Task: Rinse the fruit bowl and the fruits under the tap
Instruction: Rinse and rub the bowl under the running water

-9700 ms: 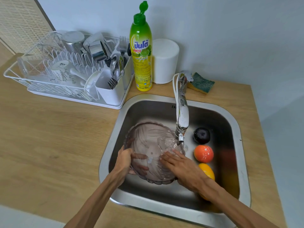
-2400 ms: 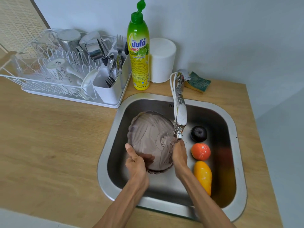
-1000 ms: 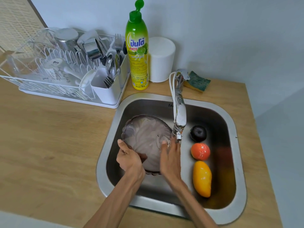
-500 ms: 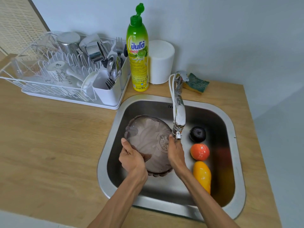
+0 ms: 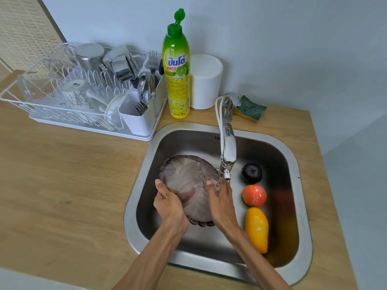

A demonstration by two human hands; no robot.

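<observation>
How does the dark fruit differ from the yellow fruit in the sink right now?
The dark fruit is round and near black; the yellow fruit is elongated, tapering to one end. The dark fruit lies farthest back, just right of the tap spout; the yellow fruit lies nearest the front rim, by the right hand. The dark fruit looks smaller than the yellow fruit. Both rest untouched on the sink floor.

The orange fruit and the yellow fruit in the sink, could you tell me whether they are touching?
Apart. The head view shows a strip of bare steel between the orange fruit and the yellow fruit.
</observation>
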